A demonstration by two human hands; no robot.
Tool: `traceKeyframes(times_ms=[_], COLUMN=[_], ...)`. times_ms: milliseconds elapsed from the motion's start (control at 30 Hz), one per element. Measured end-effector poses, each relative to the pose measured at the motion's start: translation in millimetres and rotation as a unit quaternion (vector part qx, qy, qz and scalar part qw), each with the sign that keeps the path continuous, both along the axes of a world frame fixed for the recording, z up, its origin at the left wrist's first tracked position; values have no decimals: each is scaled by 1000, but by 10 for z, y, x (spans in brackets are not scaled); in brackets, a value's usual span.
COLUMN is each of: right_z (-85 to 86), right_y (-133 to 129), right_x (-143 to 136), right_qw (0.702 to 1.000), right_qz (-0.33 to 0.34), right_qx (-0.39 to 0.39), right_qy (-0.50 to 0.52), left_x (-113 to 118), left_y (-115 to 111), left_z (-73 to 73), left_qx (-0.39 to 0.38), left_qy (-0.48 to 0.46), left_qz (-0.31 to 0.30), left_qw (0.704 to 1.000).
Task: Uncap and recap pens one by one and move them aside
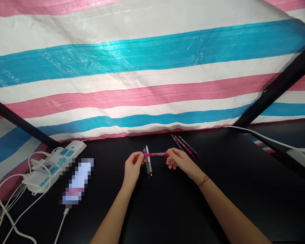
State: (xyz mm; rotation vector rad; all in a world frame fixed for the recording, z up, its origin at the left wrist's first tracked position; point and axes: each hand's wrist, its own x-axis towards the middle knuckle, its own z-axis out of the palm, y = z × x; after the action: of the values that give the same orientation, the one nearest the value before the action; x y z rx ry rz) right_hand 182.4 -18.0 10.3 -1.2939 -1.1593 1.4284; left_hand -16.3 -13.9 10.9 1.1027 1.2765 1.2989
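A red pen (pixel 156 154) with a clear middle is held level between my two hands, above the black table. My left hand (pixel 134 166) pinches its left end, and my right hand (pixel 179 161) grips its right end. Beneath the red pen, a white-and-grey pen (pixel 148 161) and a dark grey pen (pixel 146 165) lie side by side on the table. Beyond my right hand rest several more pens, among them a red one (pixel 185 146) and a black one (pixel 189 146).
On the black table (pixel 152 210), a white power strip (pixel 56 166) with cables and a charging phone (pixel 78 181) lie at the left. A striped sheet (pixel 142 81) hangs behind. Dark frame bars (pixel 277 84) slant at both sides; a white cable (pixel 264 135) runs at the right.
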Motion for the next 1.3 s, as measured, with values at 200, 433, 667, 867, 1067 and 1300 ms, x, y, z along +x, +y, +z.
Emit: traceKeyframes(times_ms=[200,433,667,867,1067,1300], right_z=[26,-9,69,69,42,6], right_y=[-3,35,32,17,31,47], right_x=[15,42,78,23,3,12], right_qw=[998,988,948,909,907,954], right_qz=[-13,-112,-180,-131,-135,-214], right_qx=[34,36,-41,-110,-113,34], right_qy=[45,104,258,381,382,208], left_x=[0,-20,-61,-54,-13,-13], left_y=[0,5,40,23,18,35], left_z=[5,22,61,61,38,1], left_qx=[-17,-59,-102,-94,-59,-27], left_qy=[-10,-64,-171,-179,-134,-86], left_qz=[5,50,101,101,76,83], left_qw=[1000,995,975,974,986,992])
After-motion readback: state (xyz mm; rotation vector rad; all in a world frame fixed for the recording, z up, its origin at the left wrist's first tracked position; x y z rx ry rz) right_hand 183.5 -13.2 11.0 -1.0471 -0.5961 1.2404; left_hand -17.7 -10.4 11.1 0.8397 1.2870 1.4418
